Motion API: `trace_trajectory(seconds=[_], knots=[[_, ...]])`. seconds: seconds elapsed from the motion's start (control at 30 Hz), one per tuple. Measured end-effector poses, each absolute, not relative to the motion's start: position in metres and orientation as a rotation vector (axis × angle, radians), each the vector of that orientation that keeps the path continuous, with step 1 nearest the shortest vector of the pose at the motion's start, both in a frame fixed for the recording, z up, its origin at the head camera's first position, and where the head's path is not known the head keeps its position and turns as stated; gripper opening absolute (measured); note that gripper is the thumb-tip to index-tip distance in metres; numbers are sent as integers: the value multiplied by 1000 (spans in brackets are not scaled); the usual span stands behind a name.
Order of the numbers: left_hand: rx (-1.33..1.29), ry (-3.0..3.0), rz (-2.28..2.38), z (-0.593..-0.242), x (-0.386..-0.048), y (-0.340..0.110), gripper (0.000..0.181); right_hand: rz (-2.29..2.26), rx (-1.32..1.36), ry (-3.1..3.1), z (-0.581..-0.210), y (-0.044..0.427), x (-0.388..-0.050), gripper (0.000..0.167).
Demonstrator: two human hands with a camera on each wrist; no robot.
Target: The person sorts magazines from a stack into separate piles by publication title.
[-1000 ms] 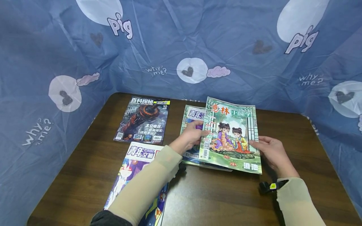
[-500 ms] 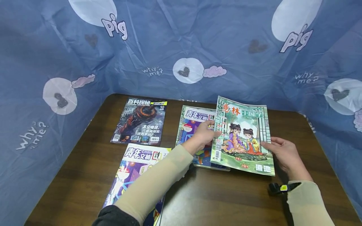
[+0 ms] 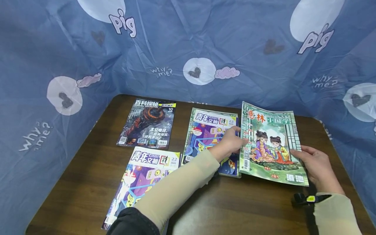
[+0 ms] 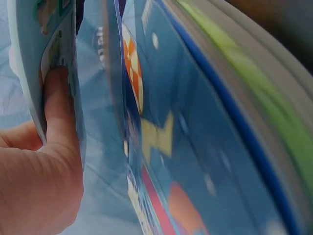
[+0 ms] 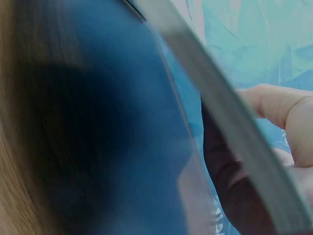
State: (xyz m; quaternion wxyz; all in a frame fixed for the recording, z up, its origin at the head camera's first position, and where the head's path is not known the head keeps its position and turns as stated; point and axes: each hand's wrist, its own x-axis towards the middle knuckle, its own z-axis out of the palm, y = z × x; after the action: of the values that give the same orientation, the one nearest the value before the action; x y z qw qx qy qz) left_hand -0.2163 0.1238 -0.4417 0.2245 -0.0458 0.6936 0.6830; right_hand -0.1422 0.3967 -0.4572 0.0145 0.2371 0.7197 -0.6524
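Note:
In the head view, a green magazine (image 3: 271,130) with two cartoon children on its cover is raised above the right part of the table. My left hand (image 3: 230,143) pinches its left edge, thumb on one face and fingers on the other, also seen in the left wrist view at the magazine's edge. My right hand (image 3: 318,168) grips the lower right edge; the right wrist view shows the hand (image 5: 288,122) around the thick page edge (image 5: 220,93). Left of it lies a purple magazine (image 3: 205,132) on top of another green-bordered magazine (image 3: 189,122), partly covered by my left hand and sleeve.
At the back left of the brown table (image 3: 79,176) lies a dark science magazine (image 3: 148,124). Nearer the front, another purple magazine (image 3: 147,173) lies partly under my left forearm. A blue patterned cloth (image 3: 164,42) hangs around the table's back and sides.
Both hands have carried the green magazine rightward, off the pile. More of the purple magazine and the green-bordered one beneath it now shows.

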Motion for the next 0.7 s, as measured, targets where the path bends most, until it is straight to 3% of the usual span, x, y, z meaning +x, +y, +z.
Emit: trace_trajectory(seconds=[0.43, 0.7], knots=[[-97, 2035, 1783, -441, -212, 160, 46, -1956, 925, 2272, -458, 426, -147, 36], [-100, 1997, 1770, -448, -211, 180, 40, -1663, 960, 2426, -464, 445, -147, 79]])
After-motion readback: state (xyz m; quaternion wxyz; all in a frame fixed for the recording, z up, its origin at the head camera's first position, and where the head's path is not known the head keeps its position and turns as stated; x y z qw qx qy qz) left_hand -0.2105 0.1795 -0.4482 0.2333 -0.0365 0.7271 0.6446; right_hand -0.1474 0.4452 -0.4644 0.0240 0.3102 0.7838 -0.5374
